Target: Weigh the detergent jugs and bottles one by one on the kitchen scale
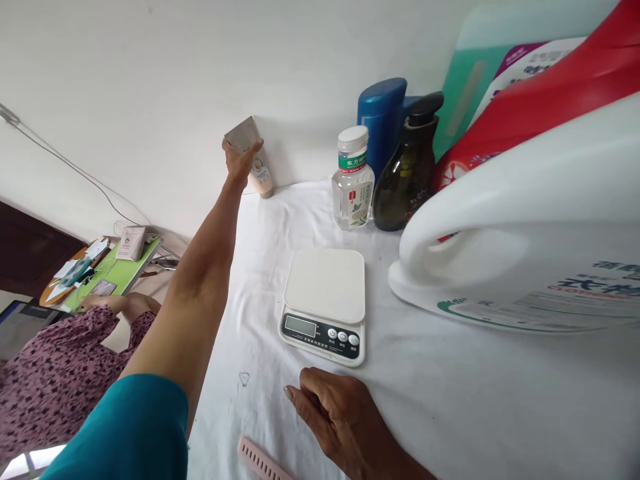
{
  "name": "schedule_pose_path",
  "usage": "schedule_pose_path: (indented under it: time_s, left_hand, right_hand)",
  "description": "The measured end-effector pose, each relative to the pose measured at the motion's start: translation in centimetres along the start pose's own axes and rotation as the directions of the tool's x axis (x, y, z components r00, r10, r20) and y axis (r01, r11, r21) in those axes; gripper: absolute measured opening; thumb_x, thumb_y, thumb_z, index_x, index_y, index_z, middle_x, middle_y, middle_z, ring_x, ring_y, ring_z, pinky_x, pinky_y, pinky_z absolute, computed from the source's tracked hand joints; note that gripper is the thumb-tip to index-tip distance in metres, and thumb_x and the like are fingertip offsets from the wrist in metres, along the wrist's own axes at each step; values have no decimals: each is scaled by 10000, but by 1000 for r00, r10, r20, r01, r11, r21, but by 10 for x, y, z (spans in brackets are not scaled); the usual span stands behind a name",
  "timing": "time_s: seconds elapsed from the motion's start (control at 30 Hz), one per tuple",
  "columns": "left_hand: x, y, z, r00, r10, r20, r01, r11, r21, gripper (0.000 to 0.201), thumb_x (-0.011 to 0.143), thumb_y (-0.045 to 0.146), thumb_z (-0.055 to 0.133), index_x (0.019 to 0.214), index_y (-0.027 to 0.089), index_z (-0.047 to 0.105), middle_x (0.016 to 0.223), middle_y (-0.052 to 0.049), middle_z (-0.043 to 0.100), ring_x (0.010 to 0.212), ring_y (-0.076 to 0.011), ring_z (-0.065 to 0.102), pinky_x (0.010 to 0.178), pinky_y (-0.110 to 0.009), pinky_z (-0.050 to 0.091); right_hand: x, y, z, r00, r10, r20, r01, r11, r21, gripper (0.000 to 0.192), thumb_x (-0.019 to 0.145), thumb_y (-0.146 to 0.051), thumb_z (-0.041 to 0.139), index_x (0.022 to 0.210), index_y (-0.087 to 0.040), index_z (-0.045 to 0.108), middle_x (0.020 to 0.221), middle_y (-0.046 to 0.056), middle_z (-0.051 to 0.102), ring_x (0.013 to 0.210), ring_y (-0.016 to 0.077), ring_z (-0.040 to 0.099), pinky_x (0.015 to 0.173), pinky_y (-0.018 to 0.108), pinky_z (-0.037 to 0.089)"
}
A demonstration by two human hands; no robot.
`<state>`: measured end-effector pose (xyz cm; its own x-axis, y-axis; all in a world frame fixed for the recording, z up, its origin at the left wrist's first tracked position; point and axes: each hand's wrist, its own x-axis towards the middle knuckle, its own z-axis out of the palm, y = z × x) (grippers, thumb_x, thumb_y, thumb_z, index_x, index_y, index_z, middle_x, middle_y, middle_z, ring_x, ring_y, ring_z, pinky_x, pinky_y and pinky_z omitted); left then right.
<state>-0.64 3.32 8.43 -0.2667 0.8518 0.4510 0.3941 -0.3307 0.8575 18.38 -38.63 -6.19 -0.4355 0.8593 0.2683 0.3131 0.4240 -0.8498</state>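
At the far left of the white cloth, against the wall, my left hand [241, 160] is closed around a squeeze tube [261, 175]. The tube stands tilted, with its wide end up and its brownish cap down by the cloth. Its middle is partly hidden by my fingers. Near the front edge of a white digital kitchen scale [325, 285] rests my right hand [345, 413], with curled fingers, the thumb stretched out, and nothing visible in it. The scale's platform is bare and its display looks blank. A pink perforated strap [263, 460] lies left of my right hand.
Behind the scale stand a clear plastic bottle [353, 180], a dark pump bottle [407, 167] and a blue bottle [381, 120]. A large white detergent jug [525, 267] and a red container [540, 100] fill the right. At left, a person in a patterned top [65, 380] sits near a green table [135, 267].
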Motion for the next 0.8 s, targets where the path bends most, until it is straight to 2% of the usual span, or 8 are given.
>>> schedule_pose_path:
  time_s: [0.03, 0.1, 0.17, 0.3, 0.4, 0.47, 0.63, 0.8]
  left_hand:
    - [3, -2, 5, 999, -24, 20, 24, 1000, -6, 588, 706, 262, 860, 1167, 236, 496, 1294, -128, 602, 1229, -275, 576, 986, -417, 497]
    - [3, -4, 17, 997, -78, -17, 79, 996, 44, 398, 752, 246, 822, 1025, 222, 533, 1165, -97, 648, 1096, -245, 618, 926, -391, 502]
    - [-5, -4, 27, 997, -69, -43, 73, 991, 114, 238, 818, 258, 762, 879, 203, 538, 1033, -79, 668, 1035, -230, 620, 894, -373, 485]
    - [-31, 0, 31, 999, 21, -25, -18, 994, 104, 224, 869, 269, 712, 762, 191, 531, 858, -31, 660, 962, -204, 630, 823, -352, 473]
    - [-49, 12, 18, 996, 18, -90, -20, 1000, -21, 241, 877, 285, 717, 761, 186, 530, 779, 1, 637, 839, -167, 634, 760, -348, 485]
    - [-64, 27, 3, 996, 38, -84, -48, 991, -127, 271, 850, 341, 750, 758, 189, 546, 753, 10, 640, 791, -160, 640, 735, -345, 507]
    - [-117, 85, -38, 981, 138, 137, -94, 952, -290, 288, 756, 433, 809, 852, 199, 672, 877, -29, 730, 902, -218, 708, 788, -376, 579]
    - [-178, 124, -53, 971, 68, 227, 18, 934, -356, 248, 767, 373, 805, 918, 206, 699, 973, -61, 757, 1068, -263, 704, 899, -413, 592]
  right_hand:
    - [0, 0, 0, 1000, 3, 5, -3, 1000, 2, 413, 1050, -323, 445, 716, -222, 224, 587, -63, 338, 495, 76, 293, 502, 263, 212]
    - [0, 0, -1, 1000, 5, 13, -5, 1000, 7, 408, 1050, -322, 442, 716, -220, 231, 594, -62, 340, 499, 74, 298, 506, 260, 211]
    - [0, 0, -1, 1000, 6, 8, -7, 1000, 23, 404, 1050, -321, 440, 715, -220, 239, 599, -61, 348, 499, 70, 300, 506, 257, 209]
    - [3, -2, -2, 1000, -3, -27, 5, 999, 52, 399, 1035, -306, 457, 708, -218, 246, 591, -63, 353, 499, 67, 298, 508, 250, 201]
    - [3, -2, -3, 999, -18, -48, 21, 999, 46, 399, 1023, -296, 474, 705, -216, 246, 582, -65, 342, 505, 69, 279, 510, 248, 190]
    - [4, -2, -3, 998, -20, -58, 23, 999, 45, 399, 1017, -296, 482, 702, -214, 250, 579, -66, 332, 511, 73, 268, 516, 249, 190]
    - [6, -1, -2, 999, 21, -37, -18, 997, 75, 405, 1005, -323, 492, 677, -207, 284, 573, -59, 342, 526, 82, 293, 539, 252, 211]
    - [9, -2, -2, 997, 70, -18, -68, 994, 89, 427, 985, -375, 495, 644, -203, 305, 557, -52, 345, 527, 89, 307, 554, 250, 237]
